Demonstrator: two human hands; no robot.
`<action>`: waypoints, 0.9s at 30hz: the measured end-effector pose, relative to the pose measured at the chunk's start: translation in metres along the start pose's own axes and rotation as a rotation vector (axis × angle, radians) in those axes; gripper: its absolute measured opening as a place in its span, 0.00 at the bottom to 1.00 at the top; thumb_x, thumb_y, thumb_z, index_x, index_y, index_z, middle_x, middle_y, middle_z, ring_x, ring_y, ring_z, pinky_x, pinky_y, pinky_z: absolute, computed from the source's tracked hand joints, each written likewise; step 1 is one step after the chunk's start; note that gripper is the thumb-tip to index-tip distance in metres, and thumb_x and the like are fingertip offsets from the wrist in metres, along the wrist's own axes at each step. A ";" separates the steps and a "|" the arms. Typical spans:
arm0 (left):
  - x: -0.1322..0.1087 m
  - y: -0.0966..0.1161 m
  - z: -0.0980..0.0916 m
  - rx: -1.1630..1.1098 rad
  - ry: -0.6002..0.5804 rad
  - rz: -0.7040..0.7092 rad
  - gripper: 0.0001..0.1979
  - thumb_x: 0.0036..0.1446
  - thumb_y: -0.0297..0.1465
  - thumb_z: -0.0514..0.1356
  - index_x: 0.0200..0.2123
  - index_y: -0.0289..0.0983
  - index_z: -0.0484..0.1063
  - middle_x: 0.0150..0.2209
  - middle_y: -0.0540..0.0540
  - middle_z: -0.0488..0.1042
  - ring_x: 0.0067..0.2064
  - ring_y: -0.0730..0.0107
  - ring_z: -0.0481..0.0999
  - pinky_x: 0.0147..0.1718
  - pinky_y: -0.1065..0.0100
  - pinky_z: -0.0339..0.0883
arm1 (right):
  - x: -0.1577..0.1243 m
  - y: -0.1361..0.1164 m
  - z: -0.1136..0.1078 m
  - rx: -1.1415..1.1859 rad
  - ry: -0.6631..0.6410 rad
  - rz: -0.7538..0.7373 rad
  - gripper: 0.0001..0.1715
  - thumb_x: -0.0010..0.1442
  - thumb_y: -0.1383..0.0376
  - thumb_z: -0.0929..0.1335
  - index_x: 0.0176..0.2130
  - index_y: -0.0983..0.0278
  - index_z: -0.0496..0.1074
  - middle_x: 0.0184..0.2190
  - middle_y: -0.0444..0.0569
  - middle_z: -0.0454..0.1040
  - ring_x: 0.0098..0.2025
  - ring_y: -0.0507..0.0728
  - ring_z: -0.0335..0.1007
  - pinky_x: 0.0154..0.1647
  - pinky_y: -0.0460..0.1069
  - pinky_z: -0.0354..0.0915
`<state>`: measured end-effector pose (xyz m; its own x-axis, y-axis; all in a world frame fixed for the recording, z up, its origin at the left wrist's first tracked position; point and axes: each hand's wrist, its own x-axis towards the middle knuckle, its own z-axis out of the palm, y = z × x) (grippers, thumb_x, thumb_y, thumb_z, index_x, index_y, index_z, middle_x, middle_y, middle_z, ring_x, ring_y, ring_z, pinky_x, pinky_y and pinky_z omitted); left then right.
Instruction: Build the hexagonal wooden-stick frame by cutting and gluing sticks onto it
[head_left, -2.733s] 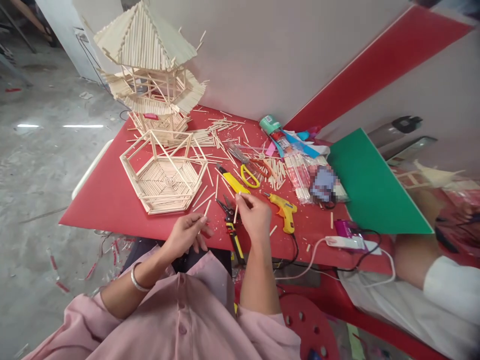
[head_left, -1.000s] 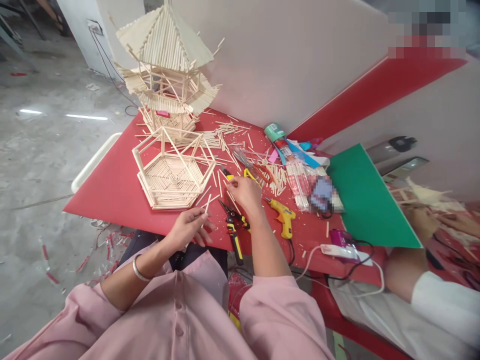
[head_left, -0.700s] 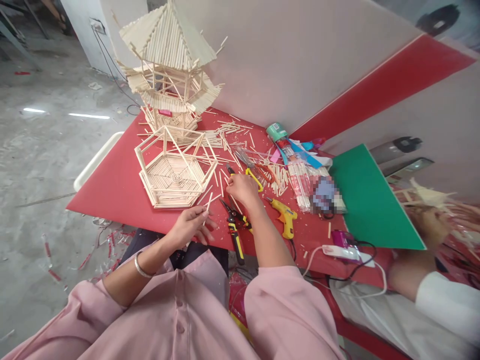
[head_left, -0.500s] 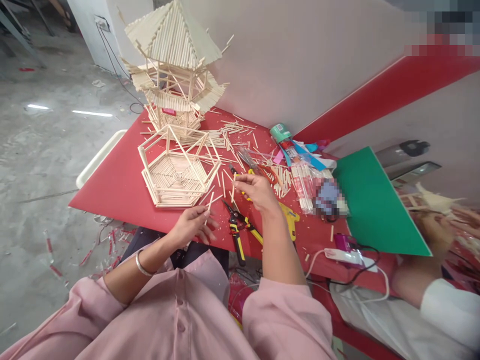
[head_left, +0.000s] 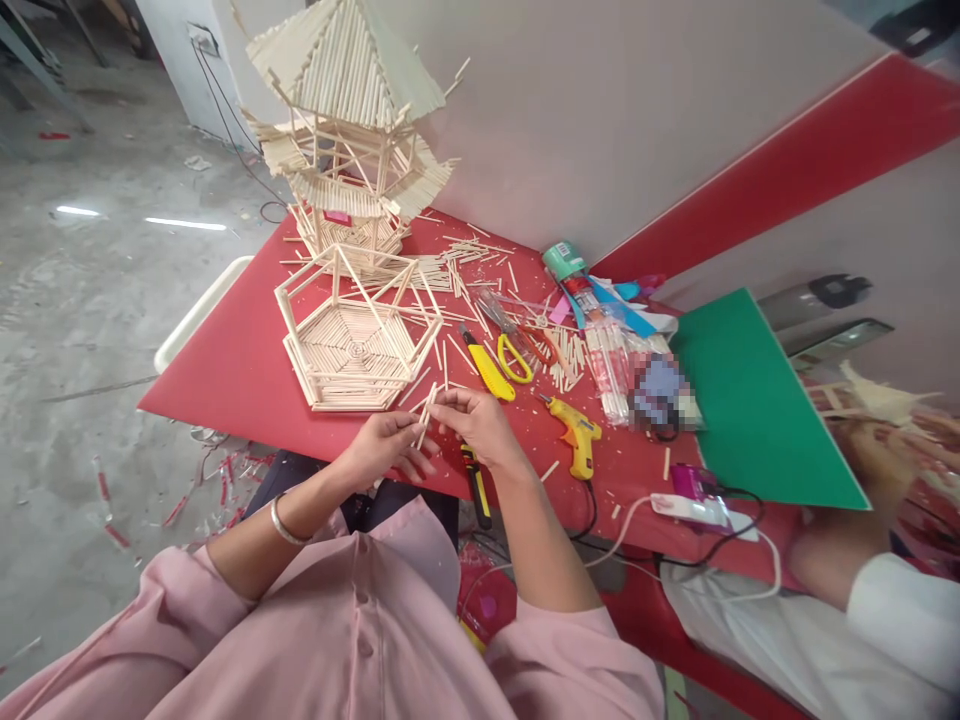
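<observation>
My left hand [head_left: 384, 445] pinches short pale wooden sticks [head_left: 426, 418] near the front edge of the red table. My right hand [head_left: 480, 425] has its fingertips closed at those sticks, beside the left fingertips. It appears to pinch a stick too, though the fingers partly cover it. Just beyond my hands sits a hexagonal stick frame [head_left: 360, 345] with a spiral-patterned floor and open upright sides. Under and beside my right hand lie black-and-yellow pliers [head_left: 477, 490], their jaws hidden by it.
Behind the frame stands a stick pagoda [head_left: 349, 130]. On the red table [head_left: 225, 350] lie a yellow utility knife [head_left: 489, 368], scissors [head_left: 516, 360], a yellow glue gun [head_left: 576, 435], loose sticks [head_left: 465, 265] and a power strip [head_left: 690, 510]. A green board [head_left: 765, 410] stands before another person's arm [head_left: 840, 555].
My right hand has moved left and toward me with its stick, meeting the sticks in my left hand. The utility knife and glue gun are uncovered; the pliers' jaws are now hidden.
</observation>
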<state>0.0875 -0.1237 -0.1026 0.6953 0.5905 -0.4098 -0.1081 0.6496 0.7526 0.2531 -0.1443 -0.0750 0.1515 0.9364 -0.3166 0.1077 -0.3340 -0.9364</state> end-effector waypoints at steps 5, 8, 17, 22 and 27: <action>-0.003 -0.001 0.001 0.037 0.027 0.017 0.20 0.52 0.45 0.65 0.35 0.34 0.69 0.32 0.41 0.80 0.24 0.66 0.80 0.19 0.72 0.72 | -0.002 0.000 -0.006 -0.063 0.029 -0.038 0.21 0.46 0.50 0.74 0.31 0.63 0.74 0.24 0.42 0.74 0.22 0.49 0.65 0.23 0.44 0.61; -0.012 -0.005 0.004 0.126 0.087 0.091 0.20 0.54 0.47 0.63 0.34 0.34 0.68 0.32 0.41 0.80 0.23 0.68 0.79 0.19 0.72 0.71 | 0.006 -0.003 -0.022 -0.334 0.218 -0.118 0.20 0.54 0.51 0.69 0.36 0.64 0.75 0.27 0.46 0.77 0.25 0.52 0.70 0.28 0.46 0.65; -0.024 -0.004 -0.005 0.328 -0.160 0.163 0.24 0.60 0.50 0.57 0.32 0.33 0.73 0.22 0.45 0.76 0.24 0.68 0.79 0.23 0.72 0.71 | 0.030 -0.008 -0.041 -0.845 0.394 -0.227 0.14 0.58 0.61 0.66 0.42 0.61 0.78 0.43 0.51 0.78 0.43 0.59 0.73 0.47 0.52 0.63; -0.023 -0.004 -0.011 0.317 -0.226 0.137 0.22 0.61 0.48 0.56 0.34 0.33 0.74 0.22 0.44 0.76 0.24 0.67 0.79 0.25 0.71 0.71 | 0.028 -0.017 -0.025 -0.945 0.014 -0.285 0.11 0.60 0.62 0.67 0.40 0.57 0.79 0.41 0.44 0.79 0.41 0.53 0.73 0.43 0.46 0.64; -0.023 -0.002 -0.008 0.338 -0.217 0.135 0.22 0.61 0.48 0.56 0.33 0.34 0.74 0.22 0.44 0.76 0.25 0.66 0.79 0.24 0.71 0.70 | 0.045 -0.031 -0.005 -1.079 0.065 -0.096 0.14 0.59 0.52 0.67 0.36 0.57 0.79 0.37 0.46 0.81 0.40 0.57 0.75 0.39 0.48 0.63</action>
<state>0.0657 -0.1346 -0.0984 0.8285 0.5212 -0.2048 0.0053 0.3583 0.9336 0.2610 -0.0927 -0.0592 0.1447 0.9667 -0.2110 0.9244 -0.2081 -0.3198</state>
